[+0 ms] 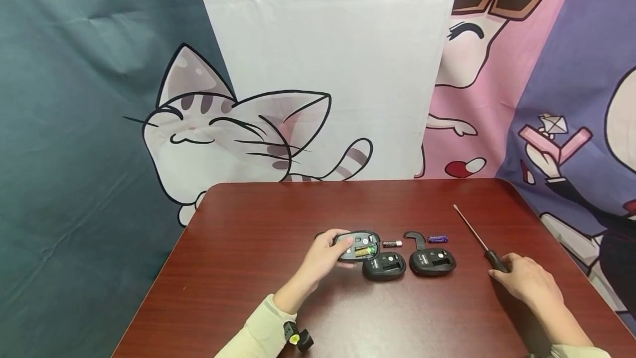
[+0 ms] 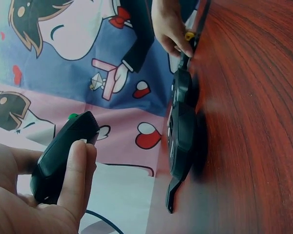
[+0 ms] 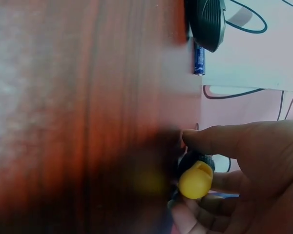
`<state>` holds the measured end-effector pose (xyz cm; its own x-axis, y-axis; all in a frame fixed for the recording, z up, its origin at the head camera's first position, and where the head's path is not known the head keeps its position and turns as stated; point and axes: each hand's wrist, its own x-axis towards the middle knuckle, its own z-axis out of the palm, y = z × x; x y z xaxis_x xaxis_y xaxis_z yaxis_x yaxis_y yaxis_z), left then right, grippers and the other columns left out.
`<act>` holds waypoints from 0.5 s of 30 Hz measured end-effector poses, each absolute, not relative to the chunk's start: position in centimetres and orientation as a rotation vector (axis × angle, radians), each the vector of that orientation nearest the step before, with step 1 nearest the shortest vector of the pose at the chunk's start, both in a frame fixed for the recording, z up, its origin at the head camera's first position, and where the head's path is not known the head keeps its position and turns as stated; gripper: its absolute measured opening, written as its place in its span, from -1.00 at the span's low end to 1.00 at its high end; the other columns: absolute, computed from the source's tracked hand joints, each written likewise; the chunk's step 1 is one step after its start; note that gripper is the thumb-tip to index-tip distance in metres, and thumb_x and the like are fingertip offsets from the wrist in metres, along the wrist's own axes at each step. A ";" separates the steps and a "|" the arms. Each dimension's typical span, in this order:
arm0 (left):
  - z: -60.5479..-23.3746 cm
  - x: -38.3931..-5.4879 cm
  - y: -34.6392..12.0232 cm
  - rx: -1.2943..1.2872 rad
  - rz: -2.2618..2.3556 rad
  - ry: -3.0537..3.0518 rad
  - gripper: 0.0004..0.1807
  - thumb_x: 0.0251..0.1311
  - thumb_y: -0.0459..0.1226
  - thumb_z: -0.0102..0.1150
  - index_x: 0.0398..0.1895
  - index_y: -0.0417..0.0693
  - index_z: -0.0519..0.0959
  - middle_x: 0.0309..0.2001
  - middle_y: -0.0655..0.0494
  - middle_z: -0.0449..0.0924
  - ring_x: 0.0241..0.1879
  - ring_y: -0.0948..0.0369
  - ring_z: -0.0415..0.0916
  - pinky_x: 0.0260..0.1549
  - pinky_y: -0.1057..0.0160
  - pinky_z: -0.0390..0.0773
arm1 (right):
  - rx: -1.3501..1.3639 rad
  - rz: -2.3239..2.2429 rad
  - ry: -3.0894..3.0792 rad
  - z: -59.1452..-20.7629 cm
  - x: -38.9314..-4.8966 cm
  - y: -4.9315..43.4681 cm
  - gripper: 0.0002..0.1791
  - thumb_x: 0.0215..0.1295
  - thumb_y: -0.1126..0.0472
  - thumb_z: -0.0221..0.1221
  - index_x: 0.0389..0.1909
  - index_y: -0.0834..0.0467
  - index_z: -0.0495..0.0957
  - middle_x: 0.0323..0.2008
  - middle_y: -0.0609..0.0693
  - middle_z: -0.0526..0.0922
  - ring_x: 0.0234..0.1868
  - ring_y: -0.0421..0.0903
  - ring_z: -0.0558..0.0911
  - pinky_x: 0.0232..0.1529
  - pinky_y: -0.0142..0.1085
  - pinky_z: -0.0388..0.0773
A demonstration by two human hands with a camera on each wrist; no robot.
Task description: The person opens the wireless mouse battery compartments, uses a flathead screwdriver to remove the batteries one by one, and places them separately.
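Observation:
My left hand (image 1: 325, 256) holds a black computer mouse (image 1: 359, 240) above the table, its underside facing up with the thumb on it. A green-and-gold battery (image 1: 365, 251) lies in its uncovered compartment. The left wrist view shows fingers curled along the black shell of that mouse (image 2: 58, 158). At the right, my right hand (image 1: 529, 280) grips the black handle of a screwdriver (image 1: 496, 261), whose long shaft points to the back left. Its yellow handle end (image 3: 195, 181) shows between thumb and fingers in the right wrist view.
Two more black mice, one near the held mouse (image 1: 384, 267) and one to its right (image 1: 432, 262), lie underside up on the brown table (image 1: 248, 269). Behind them are a small dark-and-silver battery (image 1: 392, 243), a curved black cover (image 1: 416, 238) and a blue battery (image 1: 438, 239). A printed curtain (image 1: 323, 26) hangs behind.

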<state>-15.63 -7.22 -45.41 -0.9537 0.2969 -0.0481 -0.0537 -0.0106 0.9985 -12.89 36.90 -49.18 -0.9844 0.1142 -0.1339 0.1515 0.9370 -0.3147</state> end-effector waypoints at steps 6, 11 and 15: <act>-45.3 -15.5 -7.2 0.250 2.059 2.019 -0.58 0.44 -0.23 0.16 0.16 -0.40 0.49 -0.14 -0.18 0.67 -0.35 0.09 0.74 -0.30 0.09 0.79 | 0.181 -0.557 3.092 -48.6 -12.8 35.6 -0.30 0.23 -0.03 0.31 0.11 0.48 0.42 -0.06 0.56 0.44 -0.02 0.54 0.42 -0.13 0.33 0.46; -45.2 -15.6 -7.2 0.244 2.054 2.016 -0.59 0.43 -0.22 0.17 0.15 -0.39 0.50 -0.14 -0.17 0.66 -0.36 0.10 0.73 -0.29 0.07 0.79 | 0.061 -0.697 3.306 -48.2 -12.6 32.9 -0.47 0.21 0.11 0.34 0.05 0.42 0.52 -0.09 0.48 0.50 -0.06 0.48 0.41 -0.11 0.28 0.39; -45.1 -15.5 -7.2 0.251 2.054 2.013 -0.59 0.43 -0.22 0.17 0.15 -0.39 0.50 -0.15 -0.17 0.67 -0.36 0.10 0.73 -0.29 0.06 0.79 | -0.134 -0.837 3.391 -47.4 -12.6 30.5 -0.58 0.20 0.19 0.38 0.02 0.33 0.60 -0.10 0.36 0.56 -0.10 0.32 0.49 -0.16 0.15 0.44</act>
